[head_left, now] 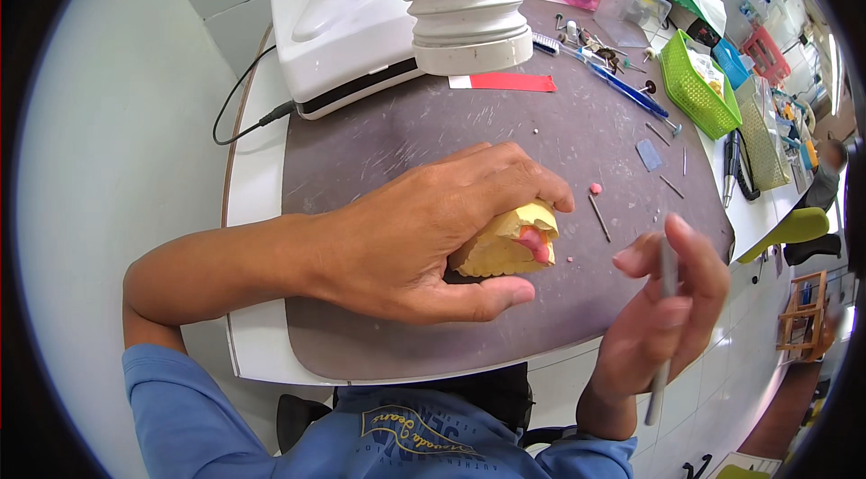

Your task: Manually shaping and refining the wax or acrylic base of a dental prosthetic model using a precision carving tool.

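Observation:
My left hand is wrapped over a yellow plaster dental model, thumb along its near side and fingers over the far side. Pink wax sits in the hollow at the model's right end. To the right, near the mat's front edge, my right hand grips a slim grey metal tool, held upright between thumb and fingers. Motion smears that hand and the tool, so the tip's shape cannot be made out. A small pink wax ball and a thin metal rod lie between the two hands.
A white machine and a ribbed white suction hose stand at the back of the brown mat. A red strip, a blue pen and several small burs lie beyond my hands. A green basket stands right.

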Motion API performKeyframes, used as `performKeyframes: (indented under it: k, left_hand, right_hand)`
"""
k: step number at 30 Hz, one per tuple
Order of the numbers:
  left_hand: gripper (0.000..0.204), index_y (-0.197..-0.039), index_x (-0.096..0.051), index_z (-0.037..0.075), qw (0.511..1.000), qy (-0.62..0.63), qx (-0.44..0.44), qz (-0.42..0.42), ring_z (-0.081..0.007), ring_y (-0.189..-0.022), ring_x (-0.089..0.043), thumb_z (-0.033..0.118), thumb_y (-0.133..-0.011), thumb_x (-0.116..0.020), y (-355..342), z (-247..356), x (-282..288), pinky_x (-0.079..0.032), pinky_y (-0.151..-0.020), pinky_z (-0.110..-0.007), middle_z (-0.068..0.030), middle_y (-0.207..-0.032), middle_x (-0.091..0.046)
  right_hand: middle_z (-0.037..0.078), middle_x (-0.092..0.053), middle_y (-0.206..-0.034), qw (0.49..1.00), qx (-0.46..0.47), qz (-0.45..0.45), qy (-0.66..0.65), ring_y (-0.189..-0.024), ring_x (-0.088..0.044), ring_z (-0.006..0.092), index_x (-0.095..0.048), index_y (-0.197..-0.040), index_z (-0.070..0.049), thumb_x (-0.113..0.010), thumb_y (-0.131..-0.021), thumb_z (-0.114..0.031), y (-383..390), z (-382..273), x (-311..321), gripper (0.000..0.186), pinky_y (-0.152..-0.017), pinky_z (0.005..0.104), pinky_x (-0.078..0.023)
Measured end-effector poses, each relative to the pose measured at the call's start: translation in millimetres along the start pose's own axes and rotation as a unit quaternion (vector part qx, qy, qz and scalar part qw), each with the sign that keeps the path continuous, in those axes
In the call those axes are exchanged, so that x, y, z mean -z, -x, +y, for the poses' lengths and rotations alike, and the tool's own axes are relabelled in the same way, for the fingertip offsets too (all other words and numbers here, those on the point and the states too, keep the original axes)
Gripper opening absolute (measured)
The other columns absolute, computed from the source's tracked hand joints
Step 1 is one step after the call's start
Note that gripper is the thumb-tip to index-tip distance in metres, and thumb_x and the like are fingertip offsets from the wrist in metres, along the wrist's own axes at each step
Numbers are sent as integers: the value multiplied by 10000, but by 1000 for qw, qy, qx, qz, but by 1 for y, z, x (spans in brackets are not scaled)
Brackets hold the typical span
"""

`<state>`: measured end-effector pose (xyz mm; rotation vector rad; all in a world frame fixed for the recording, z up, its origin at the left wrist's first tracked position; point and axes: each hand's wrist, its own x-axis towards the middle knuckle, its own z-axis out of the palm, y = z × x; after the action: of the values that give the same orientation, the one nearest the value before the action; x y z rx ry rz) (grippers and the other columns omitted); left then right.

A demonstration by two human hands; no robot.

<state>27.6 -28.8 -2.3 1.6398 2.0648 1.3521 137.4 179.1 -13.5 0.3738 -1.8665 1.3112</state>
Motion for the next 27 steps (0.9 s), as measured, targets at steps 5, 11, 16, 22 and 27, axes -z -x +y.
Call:
performKeyframes:
  k: [5, 11, 16, 22, 27]
  left_hand:
    - [497, -1346, -546, 14, 1000, 24, 4, 5, -323, -1156, -577, 258, -918, -614, 2, -3, 0, -464, -997, -418, -176, -1265, -579]
    - [427, -1287, -576, 6, 999, 37, 9, 13, -302, -1114, -603, 238, -929, -561, 3, -1, -1, -482, -967, -408, -185, -1216, -605]
    - [404, -1245, -592, -7, 997, 66, 29, 14, -296, -1082, -618, 239, -929, -544, 1, 3, -3, -494, -946, -403, -187, -1190, -617]
    - [435, -1226, -598, 3, 997, 57, 49, 20, -293, -1082, -632, 216, -847, -571, 0, 7, -2, -507, -936, -393, -177, -1184, -625]
    - [462, -1245, -591, 2, 999, 25, 28, 20, -295, -1088, -631, 171, -815, -596, 0, 7, -2, -504, -947, -398, -174, -1185, -626]
  right_hand:
    - [196, -690, -920, 993, 70, -97, -14, -798, -702, 267, -596, -1092, 13, -737, -815, 11, 8, 5, 2, 311, -739, 354, -579]
    - [135, -696, -854, 992, 58, -108, -19, -796, -727, 286, -630, -1056, -22, -750, -762, 22, 8, 3, -1, 321, -706, 365, -602]
    - [111, -696, -845, 993, 53, -108, -3, -795, -731, 281, -647, -1039, -58, -769, -751, 14, 6, -1, 0, 321, -711, 369, -607]
    - [109, -705, -839, 992, 28, -123, -11, -801, -738, 285, -660, -1029, -54, -793, -746, 6, 6, -3, 1, 319, -708, 373, -608]
    - [110, -710, -836, 987, 31, -155, -20, -814, -742, 277, -694, -1022, -41, -808, -727, 34, 1, 0, 6, 325, -712, 353, -603]
